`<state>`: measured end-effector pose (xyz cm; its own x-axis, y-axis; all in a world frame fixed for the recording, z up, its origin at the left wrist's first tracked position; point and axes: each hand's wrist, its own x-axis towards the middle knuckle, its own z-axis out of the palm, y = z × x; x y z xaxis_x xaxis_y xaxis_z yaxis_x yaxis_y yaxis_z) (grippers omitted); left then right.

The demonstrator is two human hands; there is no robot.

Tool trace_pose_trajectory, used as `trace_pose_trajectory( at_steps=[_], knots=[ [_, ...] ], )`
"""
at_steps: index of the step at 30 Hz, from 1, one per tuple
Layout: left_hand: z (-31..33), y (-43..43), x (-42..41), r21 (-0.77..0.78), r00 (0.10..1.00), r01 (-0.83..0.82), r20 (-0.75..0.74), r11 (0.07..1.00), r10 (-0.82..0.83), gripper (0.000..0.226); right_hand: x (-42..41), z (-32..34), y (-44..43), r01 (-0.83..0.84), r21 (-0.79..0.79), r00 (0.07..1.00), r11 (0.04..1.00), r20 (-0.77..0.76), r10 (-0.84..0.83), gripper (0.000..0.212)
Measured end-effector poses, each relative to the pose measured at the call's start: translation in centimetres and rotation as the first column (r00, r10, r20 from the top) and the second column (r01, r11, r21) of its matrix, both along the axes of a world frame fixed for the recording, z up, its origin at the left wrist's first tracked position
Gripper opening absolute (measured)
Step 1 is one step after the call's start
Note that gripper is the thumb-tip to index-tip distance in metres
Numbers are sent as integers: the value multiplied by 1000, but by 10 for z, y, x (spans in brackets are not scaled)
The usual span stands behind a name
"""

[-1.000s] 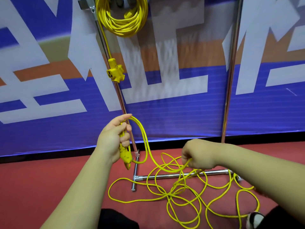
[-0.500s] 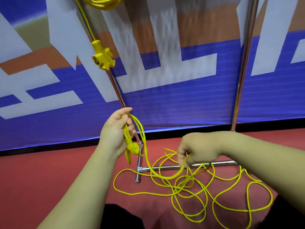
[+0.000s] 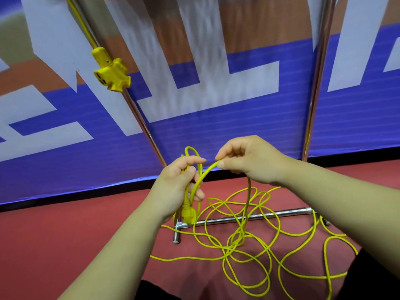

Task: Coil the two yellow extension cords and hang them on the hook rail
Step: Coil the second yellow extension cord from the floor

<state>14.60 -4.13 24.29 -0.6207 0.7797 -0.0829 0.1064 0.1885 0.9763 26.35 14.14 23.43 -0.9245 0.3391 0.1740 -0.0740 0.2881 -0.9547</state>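
The left hand [image 3: 176, 187] is gripping the plug [image 3: 189, 213] plus a first loop of cord [image 3: 204, 175]. The right hand [image 3: 253, 162] is pinching the cord just beside that grip, feeding another loop. The rest is lying tangled on the floor [image 3: 65, 245] below both grips. Likely best: keeping loops equal, letting twists run out.

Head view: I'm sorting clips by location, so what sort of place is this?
Probably an indoor sports hall or event space: a red floor, a big blue, white and orange printed banner along the wall, and a chrome metal stand in front of it.
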Motion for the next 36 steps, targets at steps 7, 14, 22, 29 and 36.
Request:
trace_pose_trajectory(
  at_steps=[7,14,22,29,36],
  knots=[
    [22,0,-8,250,983,-108,173,962,65,29,-6,-21,9,-146,-11,976,989,160,145,29],
    [27,-16,-25,281,962,-218,221,935,158,31,-6,-34,9,-275,-243,934,930,160,318,15],
    [44,-34,-33,427,946,-265,291,865,146,31,-7,-62,-4,-468,43,817,883,402,414,18],
    [37,-56,-27,207,970,-241,43,948,238,31,-8,-55,-2,-68,-144,961,987,255,103,13],
    [28,-71,-26,8,986,-168,13,986,168,37,-3,-1,-7,199,-141,979,970,-21,-204,10]
  ],
)
